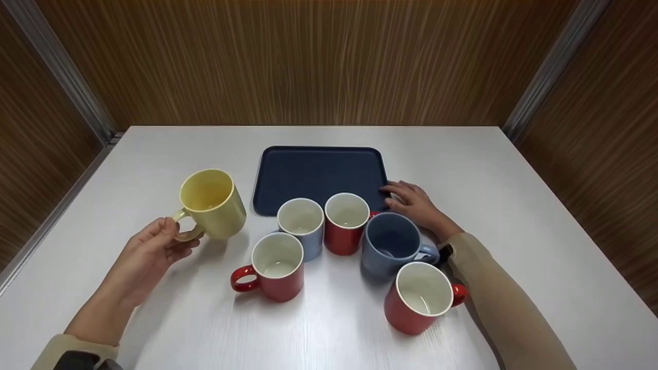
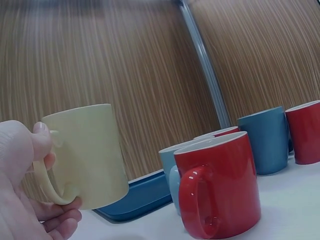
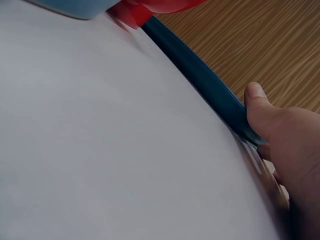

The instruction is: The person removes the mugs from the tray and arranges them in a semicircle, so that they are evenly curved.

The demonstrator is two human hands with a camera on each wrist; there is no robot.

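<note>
While five glossy ceramic mugs cluster at the centre of the white table (image 1: 514, 205), a left hand (image 1: 149, 252) at the left of the frame lifts a pale yellow ceramic mug (image 1: 213, 203) clear of the surface, thumb and fingers pinched round its handle. The right hand (image 1: 416, 203) rests at centre right, thumb hooked over the near right corner of the dark blue rectangular plastic tray (image 1: 318, 172), fingers loosely spread beside it.
</note>
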